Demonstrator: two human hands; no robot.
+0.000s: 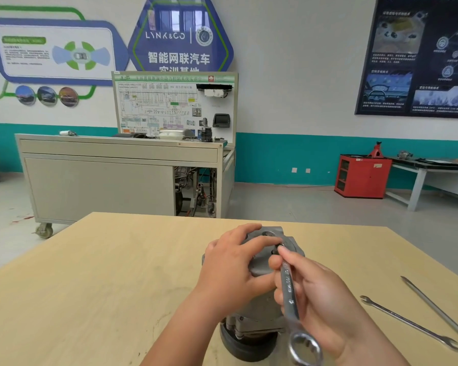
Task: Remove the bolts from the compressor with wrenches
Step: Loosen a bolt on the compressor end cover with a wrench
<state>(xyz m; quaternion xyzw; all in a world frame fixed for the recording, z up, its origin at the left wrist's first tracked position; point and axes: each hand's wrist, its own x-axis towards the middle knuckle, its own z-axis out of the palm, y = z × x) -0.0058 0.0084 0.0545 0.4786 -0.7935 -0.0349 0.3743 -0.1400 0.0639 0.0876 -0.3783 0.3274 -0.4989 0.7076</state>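
Fingers [259, 245] of my left hand [233, 270] were curled over the top of the compressor [259, 317], gripping its grey head from the left side. Those of my right hand [320, 299] were wrapped round the shank of a wrench [288, 291], with the forefinger stretched along it toward the far end.

Everything of mine sat on a pale wooden table [90, 286] that filled the lower part of the view. Beyond it, on the floor against the wall, stood a grey training cart [117, 186] on castors, and well to the right a red cabinet [362, 175].

The compressor stood upright near the table's near edge, between my forearms, its black pulley [246, 344] at the bottom against the wood.

The wrench I held slanted up from its ring end, which hung free close to me, to its far end on the compressor's top plate.

To the right of my right hand, apart from it, two more tools lay flat on the table: a longer slim tool [439, 310] farther out and an open-ended wrench [410, 323] nearer.

The far end of my wrench met a bolt [278, 246] on the top plate. It was too blurred to tell how it was seated.
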